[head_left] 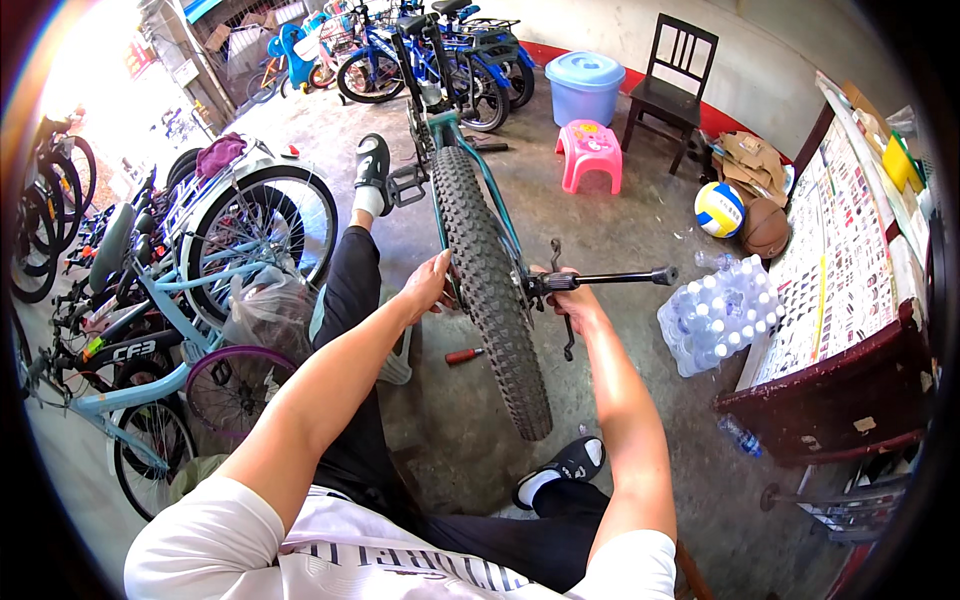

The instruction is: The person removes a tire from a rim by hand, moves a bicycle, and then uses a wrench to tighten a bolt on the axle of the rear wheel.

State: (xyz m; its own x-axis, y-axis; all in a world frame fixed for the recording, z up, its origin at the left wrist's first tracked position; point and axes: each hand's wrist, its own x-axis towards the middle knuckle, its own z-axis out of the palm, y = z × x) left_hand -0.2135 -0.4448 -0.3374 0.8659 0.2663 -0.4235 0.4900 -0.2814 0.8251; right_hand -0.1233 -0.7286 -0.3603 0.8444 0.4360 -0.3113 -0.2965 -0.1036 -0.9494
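Note:
A bicycle wheel with a fat knobbly black tyre [487,270] stands before me in a teal frame [488,178]. My left hand [428,284] is at the wheel's left side near the hub, fingers bent; their tips are partly hidden by the wheel. My right hand [574,300] curls at the hub's right side, under the base of a black kickstand [620,278] with a rounded foot, which points right. What the fingers close on there is partly covered. A thin dark derailleur-like arm [569,340] hangs beside this hand. A red-handled tool [463,356] lies on the floor left of the tyre.
A light-blue bicycle [160,290] and others crowd the left side; blue bicycles [470,70] stand behind. At right are a pink stool [590,155], a lidded blue bucket [585,90], a dark chair [668,95], balls [719,209], packed water bottles [715,318] and a reddish-brown cabinet [840,400].

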